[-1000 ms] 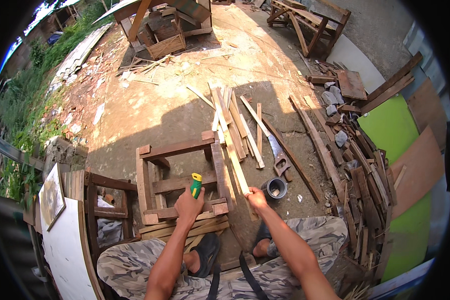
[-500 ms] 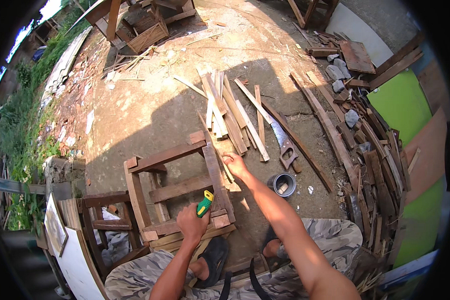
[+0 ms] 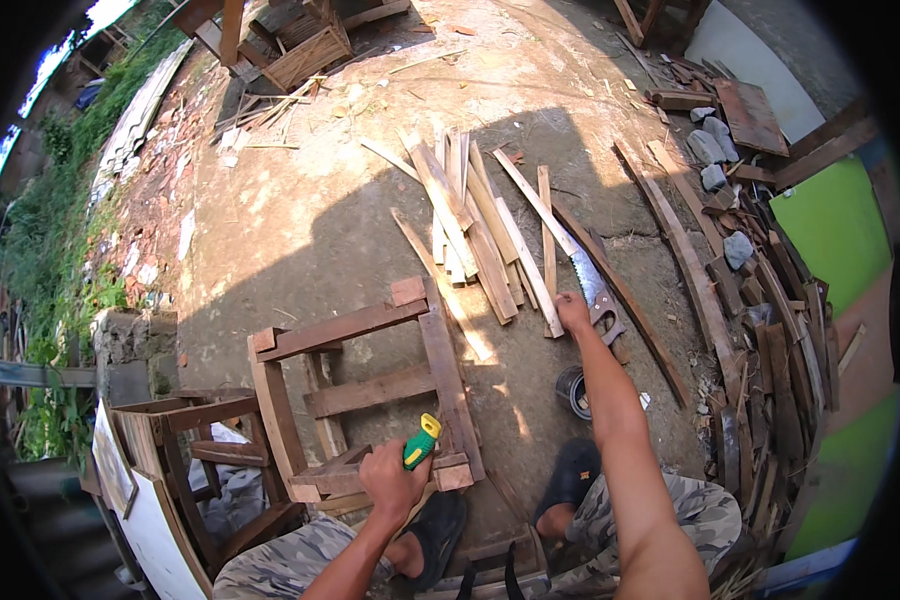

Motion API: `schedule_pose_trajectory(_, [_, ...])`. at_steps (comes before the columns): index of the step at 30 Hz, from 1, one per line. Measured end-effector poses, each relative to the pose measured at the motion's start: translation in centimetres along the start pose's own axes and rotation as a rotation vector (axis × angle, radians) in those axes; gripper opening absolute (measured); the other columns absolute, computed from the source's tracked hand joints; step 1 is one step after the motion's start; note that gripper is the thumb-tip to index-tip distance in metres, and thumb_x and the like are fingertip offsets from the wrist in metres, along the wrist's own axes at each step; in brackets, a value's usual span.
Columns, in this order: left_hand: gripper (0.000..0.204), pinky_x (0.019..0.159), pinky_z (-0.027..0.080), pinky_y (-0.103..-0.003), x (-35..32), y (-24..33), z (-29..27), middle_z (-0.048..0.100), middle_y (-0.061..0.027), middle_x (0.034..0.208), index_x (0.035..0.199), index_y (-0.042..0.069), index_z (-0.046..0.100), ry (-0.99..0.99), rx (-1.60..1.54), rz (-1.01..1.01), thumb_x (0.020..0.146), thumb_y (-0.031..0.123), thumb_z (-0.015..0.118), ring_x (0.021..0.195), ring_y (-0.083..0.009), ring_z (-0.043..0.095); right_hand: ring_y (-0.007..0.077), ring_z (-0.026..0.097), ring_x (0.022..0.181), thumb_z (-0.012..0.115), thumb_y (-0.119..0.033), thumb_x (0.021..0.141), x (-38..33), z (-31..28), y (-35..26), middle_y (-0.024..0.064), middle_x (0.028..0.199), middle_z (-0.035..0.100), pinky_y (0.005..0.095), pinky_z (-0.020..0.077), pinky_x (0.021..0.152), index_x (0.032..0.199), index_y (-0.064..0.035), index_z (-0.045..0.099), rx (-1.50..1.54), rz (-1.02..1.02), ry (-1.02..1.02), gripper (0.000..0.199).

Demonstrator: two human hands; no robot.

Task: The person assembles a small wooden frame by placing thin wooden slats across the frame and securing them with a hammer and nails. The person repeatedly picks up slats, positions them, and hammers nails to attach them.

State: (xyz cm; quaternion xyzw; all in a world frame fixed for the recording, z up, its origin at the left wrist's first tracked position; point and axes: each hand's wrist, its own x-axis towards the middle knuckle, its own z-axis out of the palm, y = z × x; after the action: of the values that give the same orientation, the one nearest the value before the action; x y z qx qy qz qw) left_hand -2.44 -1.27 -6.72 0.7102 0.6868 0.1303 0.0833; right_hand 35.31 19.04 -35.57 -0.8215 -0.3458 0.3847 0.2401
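Observation:
My left hand (image 3: pixel 394 478) is closed around a green-and-yellow hand tool (image 3: pixel 423 442), whose exact kind I cannot make out. It is above the near rail of a dark wooden stool frame (image 3: pixel 370 388) with open slats. My right hand (image 3: pixel 572 312) is stretched forward, at the near end of a pale wood slat (image 3: pixel 528 262). Its fingers look curled, but whether they grip the slat is unclear. Just right of it lies a handsaw (image 3: pixel 592 283) with a brown handle. Another thin pale slat (image 3: pixel 440 283) lies on the ground beyond the frame.
A pile of cut boards (image 3: pixel 470 225) lies ahead. My right forearm partly covers a metal can (image 3: pixel 573 388). Scrap wood (image 3: pixel 760 330) and stones (image 3: pixel 705 146) line the right side. A second wooden frame (image 3: pixel 225 452) stands at the left, and my feet flank the near floor.
My right hand has moved right and forward from beside the stool frame to the slat near the saw. The thin slat by the frame has swung leftward at its far end. My left hand keeps its tool.

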Motion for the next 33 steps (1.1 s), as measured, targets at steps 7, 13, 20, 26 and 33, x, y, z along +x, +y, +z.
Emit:
schedule_pose_trajectory(7, [0.032, 0.061, 0.042, -0.047, -0.2, 0.0, 0.0, 0.059, -0.0137, 0.072, 0.083, 0.008, 0.066, 0.005, -0.04, -0.001, 0.07, 0.031, 0.084, 0.068, -0.0355, 0.058, 0.0299, 0.068, 0.09, 0.066, -0.017, 0.081, 0.9, 2.7, 0.2, 0.0135, 0.097, 0.073, 0.0406, 0.0519, 0.074, 0.092, -0.0028, 0.073, 0.154, 0.068, -0.14, 0.02])
schedule_pose_trajectory(13, [0.029, 0.059, 0.043, -0.045, -0.2, -0.1, 0.2, 0.06, -0.0123, 0.068, 0.085, 0.009, 0.071, 0.028, -0.019, 0.016, 0.068, 0.028, 0.084, 0.064, -0.0339, 0.058, 0.0232, 0.058, 0.099, 0.056, -0.019, 0.094, -1.4, 1.6, -3.2, 0.0056, 0.123, 0.059, 0.047, 0.0482, 0.088, 0.129, -0.0158, 0.059, 0.575, 0.195, -0.473, 0.035])
schedule_pose_trajectory(20, [0.029, 0.06, 0.044, -0.046, 0.0, 0.2, 0.0, 0.062, -0.0134, 0.07, 0.083, 0.009, 0.07, 0.035, -0.012, 0.009, 0.068, 0.029, 0.084, 0.066, -0.0339, 0.06, 0.0311, 0.062, 0.101, 0.058, -0.011, 0.089, -3.1, 2.6, -5.0, 0.0143, 0.124, 0.059, 0.0514, 0.0517, 0.087, 0.139, -0.0092, 0.044, 0.495, 0.272, -0.362, 0.052])
schedule_pose_trajectory(26, [0.03, 0.06, 0.044, -0.046, -0.1, 0.1, 0.1, 0.062, -0.0139, 0.071, 0.087, 0.008, 0.069, 0.029, -0.03, 0.012, 0.069, 0.028, 0.083, 0.066, -0.0337, 0.061, 0.0399, 0.068, 0.102, 0.071, -0.011, 0.074, -2.3, 4.4, -3.3, 0.0246, 0.114, 0.067, 0.0449, 0.0558, 0.082, 0.14, 0.0021, 0.041, 0.045, 0.081, -0.294, 0.074])
schedule_pose_trajectory(33, [0.031, 0.062, 0.046, -0.046, -0.1, -0.1, 0.3, 0.063, -0.0142, 0.072, 0.088, 0.008, 0.069, 0.042, -0.026, 0.023, 0.069, 0.028, 0.083, 0.067, -0.0345, 0.061, 0.0444, 0.064, 0.11, 0.066, -0.017, 0.082, -7.0, -3.8, -6.5, 0.0314, 0.122, 0.061, 0.05, 0.0499, 0.098, 0.136, 0.0071, 0.036, -0.398, 0.015, -0.029, 0.066])
